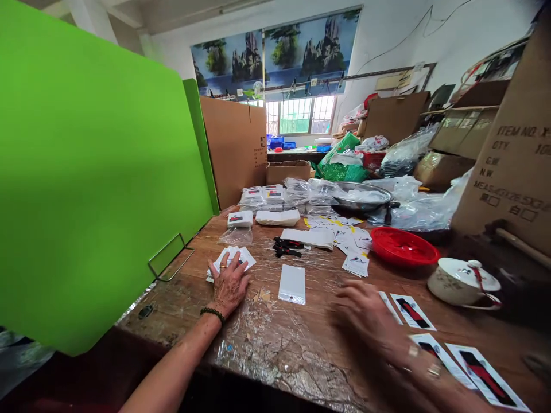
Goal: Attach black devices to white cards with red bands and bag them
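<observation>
My left hand (229, 282) lies with fingers spread on a loose pile of white packets (246, 256) at the left of the table. My right hand (365, 312) is smeared by motion above the right half, so its fingers are unclear. Beside and partly under that arm lie white packets (412, 311) that each show a black-and-red strip. Between the hands rests one white plastic sleeve (291, 283), flat. Behind it sit a small heap of black-and-red strips (287, 246) and a stack of white sleeves (309, 238).
Printed cards (356, 263) are scattered before a red bowl (404, 246). A lidded mug (462, 284) stands at the right. Bagged packet bundles (275, 196) and a metal basin (364, 196) are at the back. A green panel (99, 172) and a wire stand (172, 258) border the left side.
</observation>
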